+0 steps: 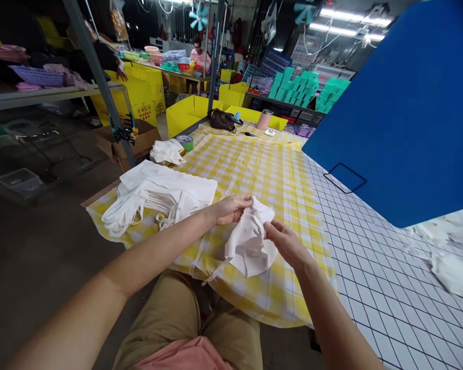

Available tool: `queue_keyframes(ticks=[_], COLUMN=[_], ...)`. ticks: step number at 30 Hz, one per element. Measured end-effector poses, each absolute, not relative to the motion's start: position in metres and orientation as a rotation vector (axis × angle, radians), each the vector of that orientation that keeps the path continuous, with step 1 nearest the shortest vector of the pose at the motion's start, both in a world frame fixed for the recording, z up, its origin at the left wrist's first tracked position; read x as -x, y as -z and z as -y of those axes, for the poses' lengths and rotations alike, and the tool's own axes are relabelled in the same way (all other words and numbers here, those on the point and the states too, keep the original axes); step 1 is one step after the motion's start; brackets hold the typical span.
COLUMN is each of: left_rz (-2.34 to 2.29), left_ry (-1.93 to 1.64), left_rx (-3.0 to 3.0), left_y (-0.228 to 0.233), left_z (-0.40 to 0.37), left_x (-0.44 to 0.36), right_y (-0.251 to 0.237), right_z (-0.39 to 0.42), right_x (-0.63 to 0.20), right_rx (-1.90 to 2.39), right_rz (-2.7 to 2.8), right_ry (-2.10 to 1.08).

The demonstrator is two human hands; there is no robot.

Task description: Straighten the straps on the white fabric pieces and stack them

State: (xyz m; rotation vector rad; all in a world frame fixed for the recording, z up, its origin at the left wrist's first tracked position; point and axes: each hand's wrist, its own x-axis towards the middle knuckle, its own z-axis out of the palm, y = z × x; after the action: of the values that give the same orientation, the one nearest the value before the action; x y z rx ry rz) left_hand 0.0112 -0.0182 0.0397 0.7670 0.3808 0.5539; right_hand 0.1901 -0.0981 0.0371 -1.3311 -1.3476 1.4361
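Between my two hands is a crumpled piece of white cloth (250, 246) with a thin strap trailing toward the table's near edge. My left hand (233, 209) pinches its upper left edge. Fingers of my right hand (283, 239) are closed on its right side. The cloth's lower part hangs down over the yellow and white checked tablecloth (231, 174). Left of my left hand lies a stack of flat white fabric pieces (165, 187), their looped straps (121, 213) bunched at its left end. What exactly the held garment piece is, I cannot tell.
A roll of green tape (185, 142) and a small white cloth bundle (167, 152) lie beyond the stack. Farther back are a dark handbag (223, 120) and a pink container (264, 119). A large blue panel (405, 113) rises at right over a white gridded surface (366, 277).
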Motion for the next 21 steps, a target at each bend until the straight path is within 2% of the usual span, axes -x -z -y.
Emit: queue_keyframes(ticks=[4,8,10,16,21], left_rz=[-0.413,-0.407,-0.399,-0.381,-0.463], left_ry=[-0.645,-0.749,-0.766,-0.76,-0.864], left_rx=[-0.739,-0.657,-0.618,-0.542,-0.468], left_y=[-0.046,-0.049,-0.05,-0.05,-0.046], left_z=[0.021,0.03,0.037,0.049,0.045], left_x=[-0.008,-0.014,-0.018,-0.023,-0.011], right_y=[-0.046,-0.044,-0.039,-0.037,-0.063], right_z=[0.105,0.112,0.115,0.12,0.136], right_x=[-0.187,-0.174,-0.166,-0.157,-0.178], right_rx=[1.432,1.508,1.523,1.551,1.592], right_rz=[1.4,1.327,1.387,1.516,1.529], right_ry=[-1.286,-0.816,-0.679,-0.587,-0.607])
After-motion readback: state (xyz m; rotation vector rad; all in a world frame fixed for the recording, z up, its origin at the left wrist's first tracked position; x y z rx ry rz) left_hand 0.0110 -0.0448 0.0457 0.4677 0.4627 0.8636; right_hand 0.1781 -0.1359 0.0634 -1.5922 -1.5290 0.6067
